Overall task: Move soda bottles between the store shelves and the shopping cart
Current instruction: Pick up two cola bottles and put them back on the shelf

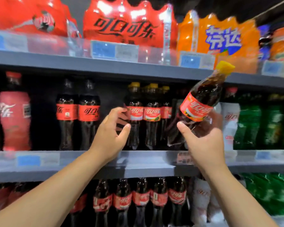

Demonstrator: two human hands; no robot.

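Soda bottles (152,115) line grey store shelves (146,171) w/ tags (29,160).

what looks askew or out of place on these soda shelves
Only the yellow-capped dark cola bottle held in the right hand: it leans cap toward the upper right, while the matching bottles on the grey middle shelf stand upright. Nothing spilled shows.
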